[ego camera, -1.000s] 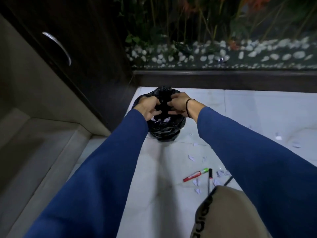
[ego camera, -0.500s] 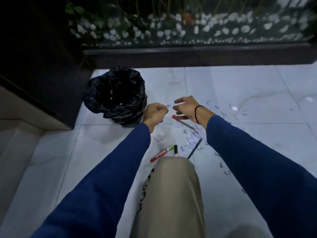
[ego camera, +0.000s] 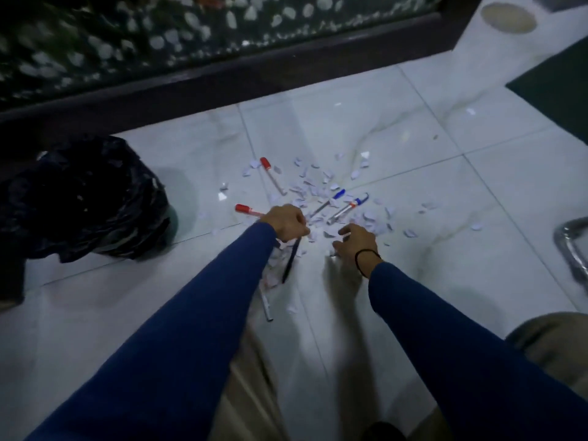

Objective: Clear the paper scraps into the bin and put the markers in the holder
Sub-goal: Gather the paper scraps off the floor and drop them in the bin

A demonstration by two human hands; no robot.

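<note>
A pile of white paper scraps lies on the pale floor tiles. My left hand is curled into a fist at the pile's near left edge; whether it holds scraps I cannot tell. My right hand rests on the near scraps with fingers spread and curved. Among the scraps lie a red-capped marker, a second red-capped marker, and two blue-capped markers. A dark pen lies under my left wrist and a pale marker nearer me. The bin, lined with a black bag, stands at the left.
A dark ledge with pebbles behind glass runs along the far side. A white cylinder stands at the far right, beside a dark mat. A chrome tube shows at the right edge. My knees are at the bottom.
My hands left the bin and came down onto the scrap pile. The view swung right, so the bin now sits at the left and more scraps and markers show.
</note>
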